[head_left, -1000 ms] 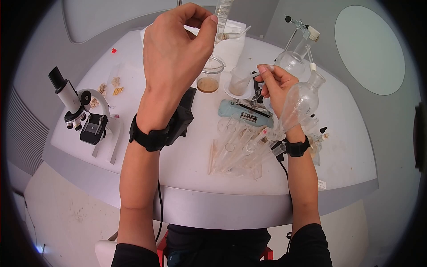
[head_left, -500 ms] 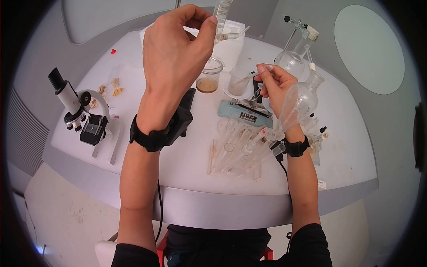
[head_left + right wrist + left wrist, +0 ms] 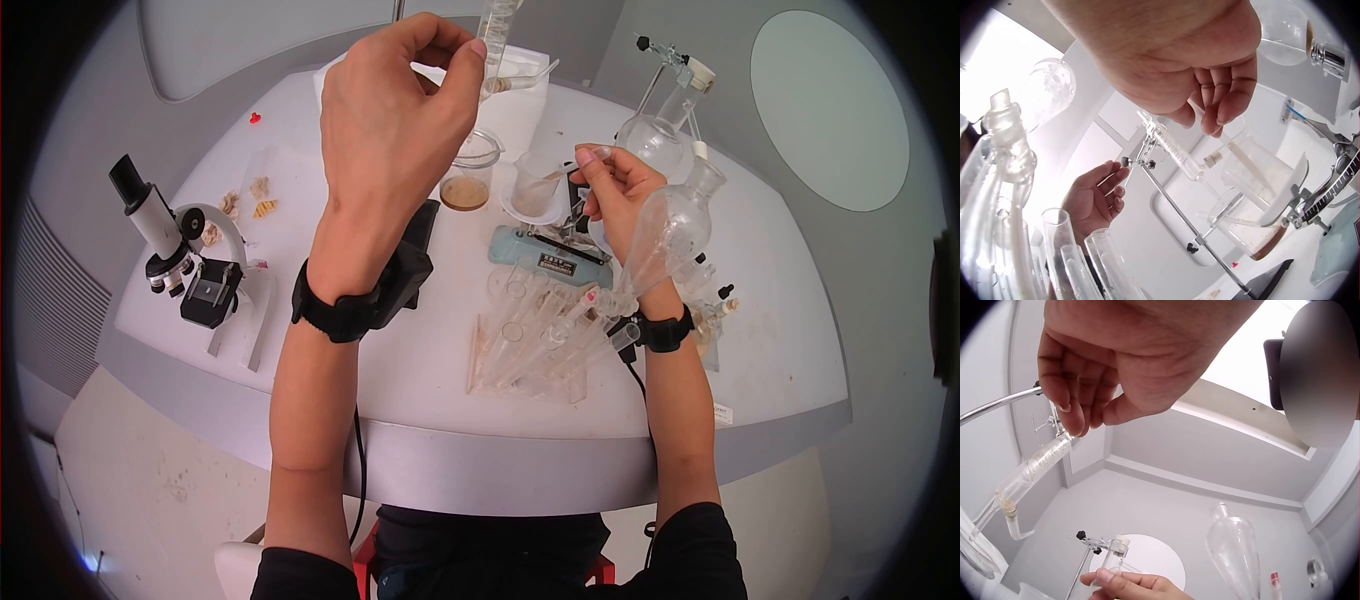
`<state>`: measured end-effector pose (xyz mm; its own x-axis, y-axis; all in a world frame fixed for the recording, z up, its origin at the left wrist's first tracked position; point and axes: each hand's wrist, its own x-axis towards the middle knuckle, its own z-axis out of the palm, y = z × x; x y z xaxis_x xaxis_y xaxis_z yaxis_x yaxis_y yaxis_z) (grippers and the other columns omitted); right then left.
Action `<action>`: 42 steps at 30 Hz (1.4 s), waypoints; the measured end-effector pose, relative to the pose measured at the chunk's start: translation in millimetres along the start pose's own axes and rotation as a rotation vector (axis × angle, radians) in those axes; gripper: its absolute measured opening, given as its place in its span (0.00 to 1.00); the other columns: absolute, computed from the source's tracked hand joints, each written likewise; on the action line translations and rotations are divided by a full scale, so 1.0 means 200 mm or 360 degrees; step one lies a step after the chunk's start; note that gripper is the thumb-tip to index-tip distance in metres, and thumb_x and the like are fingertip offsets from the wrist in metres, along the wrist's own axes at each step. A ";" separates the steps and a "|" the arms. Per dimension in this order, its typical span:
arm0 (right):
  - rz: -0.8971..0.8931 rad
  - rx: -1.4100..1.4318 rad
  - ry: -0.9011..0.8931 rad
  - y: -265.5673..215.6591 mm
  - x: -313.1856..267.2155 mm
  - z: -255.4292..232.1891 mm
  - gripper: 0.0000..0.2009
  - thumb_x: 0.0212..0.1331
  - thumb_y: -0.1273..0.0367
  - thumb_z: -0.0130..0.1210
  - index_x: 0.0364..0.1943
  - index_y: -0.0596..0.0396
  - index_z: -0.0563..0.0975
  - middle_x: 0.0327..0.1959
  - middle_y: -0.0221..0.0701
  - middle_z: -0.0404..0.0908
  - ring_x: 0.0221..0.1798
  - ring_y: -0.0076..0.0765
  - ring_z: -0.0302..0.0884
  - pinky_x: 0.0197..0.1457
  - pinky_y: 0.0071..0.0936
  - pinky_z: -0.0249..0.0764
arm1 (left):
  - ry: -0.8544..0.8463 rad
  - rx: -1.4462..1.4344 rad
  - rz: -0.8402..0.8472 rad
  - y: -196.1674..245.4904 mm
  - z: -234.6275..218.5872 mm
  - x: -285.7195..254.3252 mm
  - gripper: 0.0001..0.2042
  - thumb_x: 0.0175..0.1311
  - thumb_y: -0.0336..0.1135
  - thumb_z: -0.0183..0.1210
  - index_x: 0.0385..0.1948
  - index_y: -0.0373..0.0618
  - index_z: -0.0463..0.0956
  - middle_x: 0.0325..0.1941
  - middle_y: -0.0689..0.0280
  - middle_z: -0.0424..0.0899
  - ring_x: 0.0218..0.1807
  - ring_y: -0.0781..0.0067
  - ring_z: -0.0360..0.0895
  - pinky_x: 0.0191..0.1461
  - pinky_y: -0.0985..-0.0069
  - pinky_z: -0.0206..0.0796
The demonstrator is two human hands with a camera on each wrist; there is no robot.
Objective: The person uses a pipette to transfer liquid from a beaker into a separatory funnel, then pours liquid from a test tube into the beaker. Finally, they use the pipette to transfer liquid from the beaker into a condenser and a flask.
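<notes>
My right hand pinches a pale stick, whose lower part reaches into a clear cup on the white pan of a blue balance. My left hand is raised, fingers curled and tips close to the thumb; in the head view they overlap a glass condenser. The right wrist view shows that hand beside a clamp. Whether it grips anything cannot be told. Near the condenser's lower end stands a beaker with brown liquid at its bottom.
A microscope stands at the left. Several test tubes lean in a rack in front of the balance. A pear-shaped glass funnel rises near my right forearm, with a clamped round flask behind it.
Both hands keep nearly the same pose. The left hand has sunk very slightly in the head view; the right still pinches the stick.
</notes>
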<state>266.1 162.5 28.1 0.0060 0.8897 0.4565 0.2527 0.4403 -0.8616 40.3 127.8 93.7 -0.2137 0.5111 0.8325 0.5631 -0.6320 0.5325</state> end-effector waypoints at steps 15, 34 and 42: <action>0.0024 0.0130 0.0081 -0.01 0.01 -0.03 0.16 0.66 0.59 0.61 0.44 0.59 0.82 0.28 0.28 0.82 0.20 0.14 0.70 0.23 0.14 0.67 | 0.0014 -0.0009 -0.0105 0.05 -0.04 0.00 0.11 0.63 0.38 0.61 0.33 0.38 0.83 0.29 0.65 0.86 0.21 0.78 0.75 0.30 0.77 0.66; -0.0220 0.0602 0.0215 -0.48 0.16 -0.43 0.15 0.71 0.62 0.56 0.49 0.60 0.80 0.36 0.29 0.84 0.26 0.15 0.71 0.31 0.17 0.70 | 0.0076 -0.0184 -0.0165 0.14 -0.19 0.04 0.11 0.66 0.36 0.62 0.33 0.35 0.81 0.27 0.67 0.84 0.22 0.84 0.72 0.27 0.81 0.62; -0.0348 0.0695 0.0137 -0.83 0.51 -0.49 0.13 0.71 0.62 0.56 0.47 0.58 0.79 0.39 0.29 0.83 0.31 0.16 0.73 0.35 0.18 0.72 | 0.0124 -0.0295 -0.0219 0.18 -0.28 0.06 0.10 0.64 0.36 0.60 0.32 0.37 0.82 0.28 0.64 0.86 0.20 0.77 0.75 0.29 0.77 0.65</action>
<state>319.5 168.1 240.2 0.0826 0.7659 0.6377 -0.1718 0.6412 -0.7479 13.8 79.1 130.3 -0.3433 0.5579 0.7556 0.3697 -0.6593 0.6547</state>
